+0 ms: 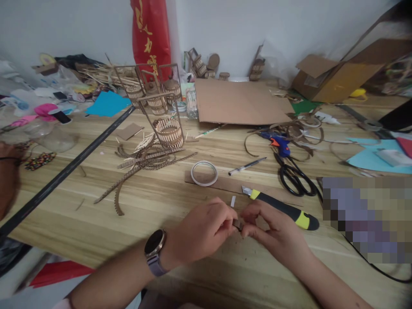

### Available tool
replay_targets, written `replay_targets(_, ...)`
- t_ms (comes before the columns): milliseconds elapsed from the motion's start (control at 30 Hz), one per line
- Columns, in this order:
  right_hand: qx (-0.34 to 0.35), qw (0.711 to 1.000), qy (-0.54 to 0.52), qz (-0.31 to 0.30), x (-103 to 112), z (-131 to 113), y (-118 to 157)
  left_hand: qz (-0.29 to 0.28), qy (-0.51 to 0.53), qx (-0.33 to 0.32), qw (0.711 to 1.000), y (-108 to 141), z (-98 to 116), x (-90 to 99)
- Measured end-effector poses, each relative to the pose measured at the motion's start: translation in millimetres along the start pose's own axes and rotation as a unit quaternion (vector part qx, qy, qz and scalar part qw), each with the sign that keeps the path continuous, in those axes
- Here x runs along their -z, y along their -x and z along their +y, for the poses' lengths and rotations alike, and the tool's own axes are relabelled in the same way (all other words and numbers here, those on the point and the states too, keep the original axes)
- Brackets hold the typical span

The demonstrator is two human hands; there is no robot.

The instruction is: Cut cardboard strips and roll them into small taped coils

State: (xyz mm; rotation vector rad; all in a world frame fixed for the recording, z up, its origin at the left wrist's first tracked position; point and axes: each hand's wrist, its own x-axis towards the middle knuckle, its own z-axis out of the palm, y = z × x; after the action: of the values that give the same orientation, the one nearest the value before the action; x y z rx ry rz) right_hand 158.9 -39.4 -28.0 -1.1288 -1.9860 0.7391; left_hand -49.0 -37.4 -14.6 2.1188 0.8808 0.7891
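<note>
My left hand, with a watch on its wrist, is closed in a pinch on a small brown piece near the table's front. The fingertips of my right hand close on the right end of the same piece. Just beyond the fingers lies a small white strip. A black and yellow utility knife rests behind my right hand, its blade over a flat brown strip. A roll of white tape sits on that strip's left part, and a pen lies behind it.
Black scissors and a blue glue gun lie at the right. Small stick baskets and notched strips stand left of centre. Cardboard lies at the back. Another person's arm shows at the far left.
</note>
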Motion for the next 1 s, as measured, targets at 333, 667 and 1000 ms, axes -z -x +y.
replay_targets(333, -0.208, 0.874, -0.413, -0.151, -13.9, -3.1, 4.3, 0.01, 0.008, -0.061, 0.998, 1.1, 2.6, 3.5)
replay_targets(667, -0.266, 0.815, -0.503, -0.106, -17.8, 2.4, 6.1, 0.057, 0.06, 0.025, 0.996, 5.4, 2.0, -6.6)
replay_targets(1000, -0.345, 0.756, -0.549, -0.093, -23.9, 7.7, 3.1, 0.033, -0.012, 0.015, 0.999, 4.8, -8.5, -11.8)
